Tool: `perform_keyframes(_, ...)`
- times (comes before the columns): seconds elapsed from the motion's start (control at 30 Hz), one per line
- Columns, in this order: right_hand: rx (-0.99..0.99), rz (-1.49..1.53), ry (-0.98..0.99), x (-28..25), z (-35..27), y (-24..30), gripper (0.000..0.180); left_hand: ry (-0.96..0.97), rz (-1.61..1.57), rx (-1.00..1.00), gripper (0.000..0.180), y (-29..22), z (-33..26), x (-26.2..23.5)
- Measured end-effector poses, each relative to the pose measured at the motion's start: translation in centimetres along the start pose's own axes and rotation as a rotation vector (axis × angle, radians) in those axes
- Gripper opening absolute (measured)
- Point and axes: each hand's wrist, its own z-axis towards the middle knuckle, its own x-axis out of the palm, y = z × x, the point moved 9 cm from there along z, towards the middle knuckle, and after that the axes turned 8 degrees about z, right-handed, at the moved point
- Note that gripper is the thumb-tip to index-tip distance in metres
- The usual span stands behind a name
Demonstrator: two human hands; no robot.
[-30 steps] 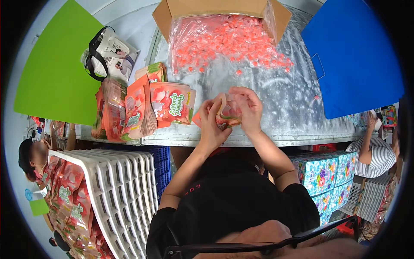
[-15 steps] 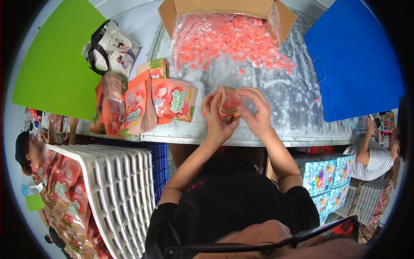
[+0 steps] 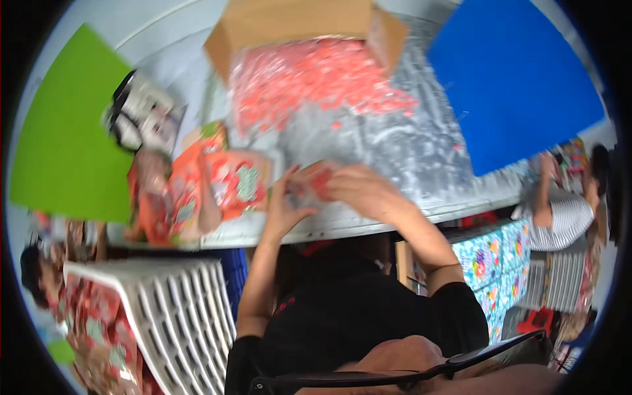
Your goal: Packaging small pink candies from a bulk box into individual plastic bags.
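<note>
Between my hands, above the near part of the metal table, is a small red and clear candy pouch (image 3: 318,180), blurred by motion. My left hand (image 3: 282,205) curves round its left side, fingers above and thumb below. The fingers of my right hand (image 3: 363,192) are closed on its right side; what is under them is hidden. Left of my hands lie flat printed candy pouches (image 3: 245,184), red and pink, with more standing in a stack beside them. Beyond my hands, wrapped red candies (image 3: 309,82) spill from a tipped cardboard box (image 3: 296,21) lined with clear plastic.
A white bag (image 3: 150,118) with black handles stands at the back left, near a green board (image 3: 69,131). A blue board (image 3: 520,85) rises on the right. White crates (image 3: 178,316) with pouches stand lower left, patterned cartons (image 3: 490,270) lower right. Other people work at both sides.
My view has shifted, so the table scene sits lower and further left. My right hand has turned, its back now uppermost over the pouch. My left hand has opened wider around the pouch.
</note>
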Motion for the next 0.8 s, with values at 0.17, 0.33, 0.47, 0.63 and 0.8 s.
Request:
perform_keyframes(0.17, 0.151, -0.088, 0.202, 1.0, 1.0, 0.7, 0.007, 0.283, -0.478, -0.089, 0.103, -1.8, 1.9, 2.5)
perform_keyframes(0.33, 0.217, -0.318, 0.502, 4.3, -0.8, 0.2, 0.017, 0.319, -0.385, 0.033, 0.092, -2.6, 1.0, 4.4)
perform_keyframes(0.47, 0.365, -0.180, 0.501, 4.0, -1.9, -1.7, 0.020, 0.356, -0.339, -0.091, 0.078, -2.5, 0.4, 5.6)
perform_keyframes(0.63, 0.289, 0.056, 0.021, 0.8, -0.8, -1.1, 0.016, 0.169, -0.647, -0.132, 0.054, -3.2, 0.7, 4.9)
perform_keyframes(0.8, 0.257, -0.150, 0.168, -0.3, 0.2, -0.5, 0.010, 0.071, -0.675, -0.198, 0.038, -4.4, 0.7, 3.0)
